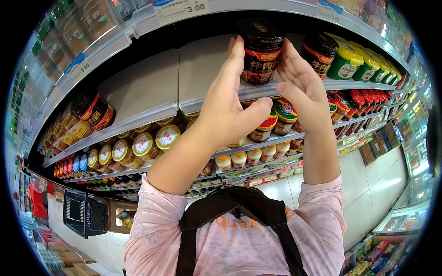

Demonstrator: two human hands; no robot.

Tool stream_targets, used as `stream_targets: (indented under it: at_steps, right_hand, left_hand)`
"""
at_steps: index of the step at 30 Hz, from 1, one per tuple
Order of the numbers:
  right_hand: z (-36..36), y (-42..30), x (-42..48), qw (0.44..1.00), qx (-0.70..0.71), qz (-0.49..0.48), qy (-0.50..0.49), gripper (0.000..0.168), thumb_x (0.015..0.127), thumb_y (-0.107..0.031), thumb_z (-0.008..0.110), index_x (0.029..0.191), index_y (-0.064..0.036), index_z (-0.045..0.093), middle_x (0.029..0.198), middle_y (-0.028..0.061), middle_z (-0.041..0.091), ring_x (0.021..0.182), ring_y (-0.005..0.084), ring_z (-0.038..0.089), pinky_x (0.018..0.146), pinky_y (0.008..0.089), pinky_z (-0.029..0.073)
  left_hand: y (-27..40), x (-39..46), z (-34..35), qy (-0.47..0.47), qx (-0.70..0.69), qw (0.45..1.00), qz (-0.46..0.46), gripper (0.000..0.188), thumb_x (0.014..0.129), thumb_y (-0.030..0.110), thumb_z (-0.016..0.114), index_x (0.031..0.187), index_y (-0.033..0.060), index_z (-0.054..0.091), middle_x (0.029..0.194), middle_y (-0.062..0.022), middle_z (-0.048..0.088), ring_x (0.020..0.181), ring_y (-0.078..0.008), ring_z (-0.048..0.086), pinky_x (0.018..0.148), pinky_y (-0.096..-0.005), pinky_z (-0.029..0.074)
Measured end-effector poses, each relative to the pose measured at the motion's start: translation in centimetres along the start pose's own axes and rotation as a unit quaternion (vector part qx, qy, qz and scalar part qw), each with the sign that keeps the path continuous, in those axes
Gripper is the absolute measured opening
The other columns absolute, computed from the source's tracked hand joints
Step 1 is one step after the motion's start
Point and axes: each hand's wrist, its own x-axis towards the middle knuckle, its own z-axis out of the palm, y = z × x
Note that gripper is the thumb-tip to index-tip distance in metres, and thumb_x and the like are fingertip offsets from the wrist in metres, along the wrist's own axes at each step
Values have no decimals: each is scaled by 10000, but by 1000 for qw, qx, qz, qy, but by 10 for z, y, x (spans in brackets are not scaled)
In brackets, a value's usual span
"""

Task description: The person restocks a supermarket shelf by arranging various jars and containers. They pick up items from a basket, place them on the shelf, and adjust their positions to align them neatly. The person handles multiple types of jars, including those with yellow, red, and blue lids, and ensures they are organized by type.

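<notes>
Both my hands flank a dark glass sauce jar with a black lid (260,57) at the front of a white metal shelf (148,79). My left hand (229,100) touches its left side, thumb stretched out below it. On the opposite side my right hand (302,86) has its fingers against the glass. A similar black-lidded jar (319,55) stands just right of that hand, beside a row of green tubs with yellow lids (345,58). Another such jar (94,109) is at the shelf's left part, next to jars with yellow labels.
Gold-lidded jars (143,145) and red-lidded jars (357,98) fill the shelf below, with white bottles (253,155) lower down. Price-tag rails (224,12) run above my hands. A black shopping basket (84,214) sits at lower left, and a cardboard box (380,143) lies on the floor at right.
</notes>
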Motion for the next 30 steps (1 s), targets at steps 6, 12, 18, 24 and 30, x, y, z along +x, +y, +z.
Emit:
stream_targets:
  at_steps: [6,12,18,24,30]
  right_hand:
    - [-19,-2,-5,999,-30,-6,22,697,753,64,500,1361,103,160,1379,181,305,1278,218,311,1052,312,222]
    - [-29,-3,-9,999,-40,-2,27,691,757,55,509,1361,96,176,1379,175,310,1276,217,310,1053,320,220]
    - [-34,-2,-11,999,-41,2,32,684,762,44,521,1362,86,194,1368,168,330,1268,216,319,1054,332,221]
    - [-35,-3,-11,999,-38,6,33,675,765,43,519,1362,75,205,1367,166,332,1269,211,316,1062,342,210]
    - [-37,-1,-11,999,-39,3,37,673,767,43,519,1361,79,204,1373,177,323,1277,217,307,1063,343,208]
  left_hand:
    - [-8,11,14,-21,15,1000,3,883,685,5,589,1375,-86,45,1452,-247,43,1365,-280,21,1076,-341,113]
    - [-15,15,19,-26,29,999,-3,872,691,20,590,1366,-104,52,1444,-261,72,1363,-287,53,1078,-332,113]
    - [-13,16,22,-35,34,999,-13,856,698,19,579,1360,-119,53,1438,-265,93,1360,-284,84,1077,-326,122]
    - [-11,18,23,-39,-3,999,-29,854,708,25,575,1356,-127,41,1437,-261,99,1355,-273,99,1076,-326,128]
    - [-12,19,22,-39,-3,999,-34,856,709,36,582,1354,-130,44,1431,-269,112,1355,-280,101,1077,-331,129]
